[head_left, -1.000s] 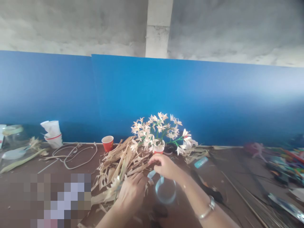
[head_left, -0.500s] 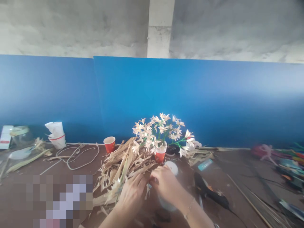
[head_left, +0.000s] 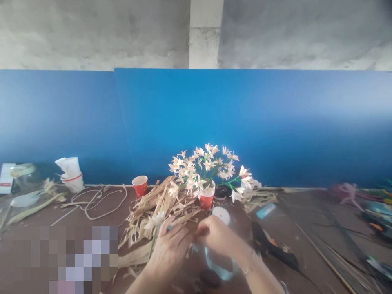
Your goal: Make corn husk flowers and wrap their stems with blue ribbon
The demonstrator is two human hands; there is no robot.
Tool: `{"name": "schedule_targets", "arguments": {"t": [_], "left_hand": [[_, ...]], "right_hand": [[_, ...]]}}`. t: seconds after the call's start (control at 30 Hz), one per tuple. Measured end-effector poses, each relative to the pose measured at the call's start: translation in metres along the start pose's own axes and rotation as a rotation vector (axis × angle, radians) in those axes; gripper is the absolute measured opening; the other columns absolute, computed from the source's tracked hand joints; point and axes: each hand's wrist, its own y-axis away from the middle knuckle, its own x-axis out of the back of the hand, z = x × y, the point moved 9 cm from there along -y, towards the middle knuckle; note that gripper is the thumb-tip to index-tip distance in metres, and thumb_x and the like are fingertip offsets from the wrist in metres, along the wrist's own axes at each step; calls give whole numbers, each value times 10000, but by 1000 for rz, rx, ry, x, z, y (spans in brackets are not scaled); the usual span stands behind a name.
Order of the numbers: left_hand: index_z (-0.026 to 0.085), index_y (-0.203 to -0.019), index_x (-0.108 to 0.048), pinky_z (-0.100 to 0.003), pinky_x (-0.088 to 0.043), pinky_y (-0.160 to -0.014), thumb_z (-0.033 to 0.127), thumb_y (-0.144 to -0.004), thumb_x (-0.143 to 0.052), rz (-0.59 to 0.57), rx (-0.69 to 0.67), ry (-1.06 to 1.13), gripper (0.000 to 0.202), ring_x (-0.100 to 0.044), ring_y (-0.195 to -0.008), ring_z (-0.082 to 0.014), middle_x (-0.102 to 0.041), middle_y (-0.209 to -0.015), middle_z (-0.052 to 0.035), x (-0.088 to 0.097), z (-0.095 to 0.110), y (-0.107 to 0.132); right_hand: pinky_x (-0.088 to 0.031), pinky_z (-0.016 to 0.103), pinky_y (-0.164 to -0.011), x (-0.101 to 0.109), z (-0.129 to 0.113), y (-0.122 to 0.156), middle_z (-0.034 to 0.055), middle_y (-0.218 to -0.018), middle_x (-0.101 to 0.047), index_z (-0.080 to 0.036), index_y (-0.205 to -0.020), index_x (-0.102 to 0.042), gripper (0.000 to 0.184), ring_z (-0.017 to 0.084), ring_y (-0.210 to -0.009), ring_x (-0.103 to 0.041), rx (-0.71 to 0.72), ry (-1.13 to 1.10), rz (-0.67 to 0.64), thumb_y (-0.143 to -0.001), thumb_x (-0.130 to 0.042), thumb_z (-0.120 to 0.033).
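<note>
We work at the desk (head_left: 289, 228) — left hand (head_left: 171, 247) gripping a flower (head_left: 157, 219) by the husks (head_left: 165, 195), right hand (head_left: 218, 236) curled close by — its hold we cannot tell.

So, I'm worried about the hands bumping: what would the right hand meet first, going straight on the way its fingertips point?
Most likely the fingers of the left hand, which lie directly ahead of the right hand. Blurred fingertips and a single view leave the depth between them uncertain.
</note>
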Motion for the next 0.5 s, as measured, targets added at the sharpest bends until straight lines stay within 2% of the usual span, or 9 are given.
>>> {"name": "schedule_targets", "arguments": {"t": [0.1, 0.13, 0.2, 0.27, 0.33, 0.43, 0.5], "left_hand": [[248, -967, -643, -415, -345, -977, 181, -888, -452, 208, 94, -58, 218, -610, -967, -207, -704, -953, -43, 23, -4, 2], [243, -949, -647, -409, -381, -937, 178, -874, -473, 274, 142, -49, 200, -605, -961, -216, -696, -961, -59, 29, -8, 5], [218, -830, -641, -359, -458, -797, 160, -853, -489, 330, 263, 75, 164, -612, -826, -198, -676, -853, -65, 31, -18, 11], [194, -714, -608, -284, -471, -615, 182, -844, -491, 291, 431, 298, 176, -573, -632, -160, -622, -677, -33, 18, -33, 16], [178, -664, -601, -241, -435, -498, 265, -833, -521, 219, 652, 565, 206, -529, -523, -140, -579, -569, -8, -2, -48, 23], [150, -689, -641, -221, -422, -465, 397, -754, -630, 192, 962, 957, 256, -537, -497, -132, -610, -568, -9, -30, -58, 34], [141, -695, -660, -205, -403, -445, 429, -683, -698, 242, 1089, 1122, 291, -508, -464, -109, -609, -559, 4, -37, -60, 39]], "right_hand": [[-399, 196, -552, 8, -14, 2, 11, -622, -681, -154, -613, -667, 107, 142, -625, -603, 86, 1, 101, -654, -574, -118], [-395, 195, -556, 12, -20, 3, 3, -612, -667, -160, -602, -653, 118, 136, -619, -594, 129, 13, 147, -660, -565, -106], [-392, 202, -583, 19, -31, 7, -11, -613, -644, -173, -586, -627, 139, 129, -627, -581, 207, 59, 249, -669, -559, -85], [-394, 221, -631, 24, -40, 11, -16, -634, -631, -182, -585, -606, 151, 131, -651, -574, 276, 129, 345, -680, -561, -73], [-391, 250, -685, 25, -48, 15, -13, -656, -627, -188, -608, -594, 157, 139, -678, -566, 350, 197, 411, -700, -553, -68], [-370, 280, -715, 18, -53, 18, -12, -648, -614, -193, -627, -574, 168, 147, -685, -549, 430, 267, 438, -723, -536, -59], [-350, 289, -721, 12, -54, 18, -15, -638, -606, -190, -618, -550, 180, 147, -687, -541, 451, 293, 434, -734, -531, -54]]}}
